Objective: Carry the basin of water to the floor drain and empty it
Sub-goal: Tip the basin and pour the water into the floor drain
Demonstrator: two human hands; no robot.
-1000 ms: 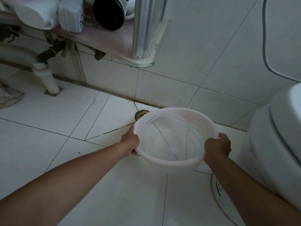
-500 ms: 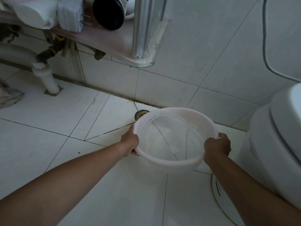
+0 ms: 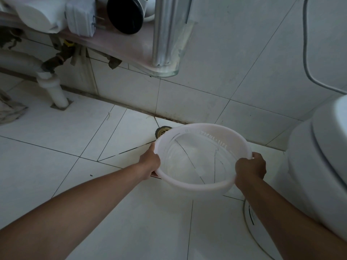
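Observation:
A translucent white basin (image 3: 195,186) with clear water in it hangs just above the white tiled floor. My left hand (image 3: 150,161) grips its left rim and my right hand (image 3: 250,165) grips its right rim. The tile joints show through the water. A round brass floor drain (image 3: 161,131) lies by the wall, partly hidden behind the basin's far left edge.
A white toilet (image 3: 319,166) stands close on the right. A shelf (image 3: 116,44) with a metal pole (image 3: 167,30) overhangs the wall at upper left. A white drain pipe (image 3: 54,89) enters the floor at left, a rag (image 3: 9,109) beside it. A cable (image 3: 308,59) hangs on the wall.

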